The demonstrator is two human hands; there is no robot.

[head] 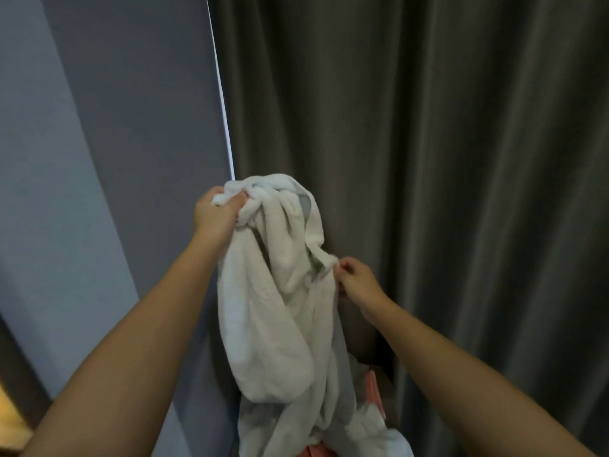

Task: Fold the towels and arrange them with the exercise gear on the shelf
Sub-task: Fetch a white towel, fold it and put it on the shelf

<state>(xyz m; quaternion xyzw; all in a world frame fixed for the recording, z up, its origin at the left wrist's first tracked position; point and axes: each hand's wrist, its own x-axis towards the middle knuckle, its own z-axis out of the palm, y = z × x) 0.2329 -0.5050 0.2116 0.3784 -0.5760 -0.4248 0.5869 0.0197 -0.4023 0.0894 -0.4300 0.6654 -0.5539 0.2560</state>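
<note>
White towel hangs crumpled in the air in front of the person, held up by both hands. The left hand is highest, its fingers curled tight round a bunched knot of cloth at the towel's top. The right hand is lower and to the right, apart from the left, pinching a fold on the towel's edge between thumb and fingertips. From those two holds the cloth sags in loose, twisted folds down to the bottom of the view, between the two bare forearms.

Close behind the towel hangs a grey-brown curtain in heavy vertical pleats, filling the middle and right of the view. To its left is a flat blue-grey wall, and a thin white strip runs down where wall and curtain meet. Under the towel's lower end lies more white cloth beside something pink; the towel hides most of both, so what the pink thing is cannot be told. A dark frame crosses the lower left corner.
</note>
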